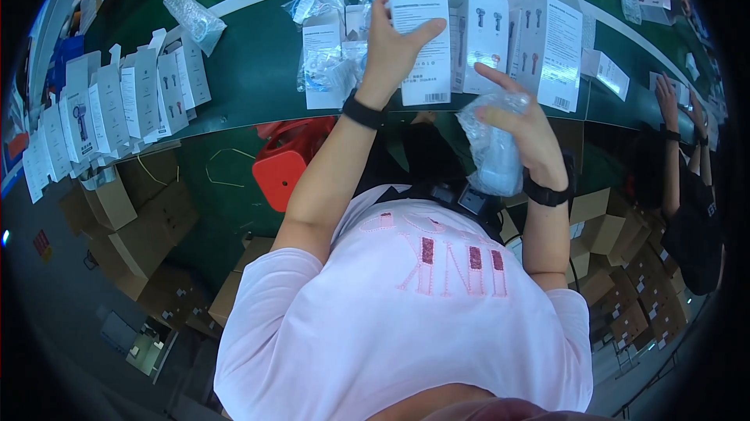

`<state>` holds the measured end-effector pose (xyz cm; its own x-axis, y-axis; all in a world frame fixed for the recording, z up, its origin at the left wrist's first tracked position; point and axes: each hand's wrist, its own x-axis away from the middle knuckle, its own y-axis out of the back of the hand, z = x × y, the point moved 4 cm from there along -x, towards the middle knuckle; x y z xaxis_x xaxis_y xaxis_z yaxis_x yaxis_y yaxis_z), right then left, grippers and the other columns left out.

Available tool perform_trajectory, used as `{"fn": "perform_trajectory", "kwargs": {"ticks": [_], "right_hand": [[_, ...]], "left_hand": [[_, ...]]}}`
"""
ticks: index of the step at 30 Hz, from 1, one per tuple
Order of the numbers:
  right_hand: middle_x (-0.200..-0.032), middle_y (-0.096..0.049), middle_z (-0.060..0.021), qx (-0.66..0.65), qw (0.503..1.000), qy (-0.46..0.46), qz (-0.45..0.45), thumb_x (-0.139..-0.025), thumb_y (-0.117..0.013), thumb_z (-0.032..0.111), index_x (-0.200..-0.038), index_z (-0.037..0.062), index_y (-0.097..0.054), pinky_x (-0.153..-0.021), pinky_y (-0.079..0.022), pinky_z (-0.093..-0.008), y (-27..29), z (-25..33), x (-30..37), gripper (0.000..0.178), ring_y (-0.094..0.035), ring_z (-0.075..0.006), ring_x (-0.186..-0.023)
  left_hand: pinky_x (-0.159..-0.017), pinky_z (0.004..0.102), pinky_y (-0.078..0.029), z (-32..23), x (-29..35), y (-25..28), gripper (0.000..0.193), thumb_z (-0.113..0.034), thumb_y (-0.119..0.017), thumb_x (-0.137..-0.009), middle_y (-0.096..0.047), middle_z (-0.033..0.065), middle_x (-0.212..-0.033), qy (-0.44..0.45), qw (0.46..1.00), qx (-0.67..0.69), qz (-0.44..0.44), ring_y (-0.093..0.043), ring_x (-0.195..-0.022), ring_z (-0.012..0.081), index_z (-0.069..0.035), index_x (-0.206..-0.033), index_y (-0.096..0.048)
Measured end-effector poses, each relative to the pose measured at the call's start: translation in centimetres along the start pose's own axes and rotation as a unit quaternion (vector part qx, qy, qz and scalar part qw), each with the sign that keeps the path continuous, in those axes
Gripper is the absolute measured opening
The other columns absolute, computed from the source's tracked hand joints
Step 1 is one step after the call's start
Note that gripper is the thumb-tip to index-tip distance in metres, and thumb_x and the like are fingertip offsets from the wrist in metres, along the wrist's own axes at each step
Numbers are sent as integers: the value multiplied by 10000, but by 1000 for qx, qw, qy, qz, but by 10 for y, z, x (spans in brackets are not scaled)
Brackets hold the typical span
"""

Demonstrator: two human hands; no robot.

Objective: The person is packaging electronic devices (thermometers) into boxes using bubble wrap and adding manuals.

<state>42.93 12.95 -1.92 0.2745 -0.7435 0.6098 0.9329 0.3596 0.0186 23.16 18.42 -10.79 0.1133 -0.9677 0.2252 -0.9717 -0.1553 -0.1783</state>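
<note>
My left hand [394,50] grips a white carton [428,81] with its top flap raised, thumb across the printed face and fingers at its left edge. In my right hand [531,128] is a bubble-wrapped packet [496,157], held in front of the green table's near edge. The wrap hides most of what is inside; it looks pale. Just right of the carton stand open white boxes [484,34] with pictures of small handheld fans. To its left, clear plastic-wrapped items [328,69] lie on and around another white box [322,34].
A row of open white boxes [141,101] lines the table's left side, with a bubble-wrap packet [195,23] behind it. A red stool [285,175] and brown cartons [137,218] stand below the table. Another person's hands [668,101] work at the far right.
</note>
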Motion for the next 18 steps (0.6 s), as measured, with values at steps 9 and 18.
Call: {"fn": "perform_trajectory", "kwargs": {"ticks": [9, 18], "right_hand": [[-795, -603, -123, -67, 994, 84, -16, -795, -679, 277, -882, -13, -599, -644, -458, -276, 45, 39, 60, 313, -596, -176, -705], [-785, -464, -18, -332, 908, 204, 157, -822, -706, 327, -891, 123, -431, -753, -443, -341, -5, 89, 58, 350, -522, -161, -716]], "left_hand": [[-976, 340, -382, -137, 96, 41, 929, -247, -851, -651, -454, 168, -1278, -386, 894, -147, 174, -489, -1143, 257, 25, -1365, -323], [-962, 358, -402, -161, 129, 91, 1031, -278, -883, -617, -447, 152, -1298, -394, 871, -273, 107, -497, -1153, 242, -5, -1395, -263]]}}
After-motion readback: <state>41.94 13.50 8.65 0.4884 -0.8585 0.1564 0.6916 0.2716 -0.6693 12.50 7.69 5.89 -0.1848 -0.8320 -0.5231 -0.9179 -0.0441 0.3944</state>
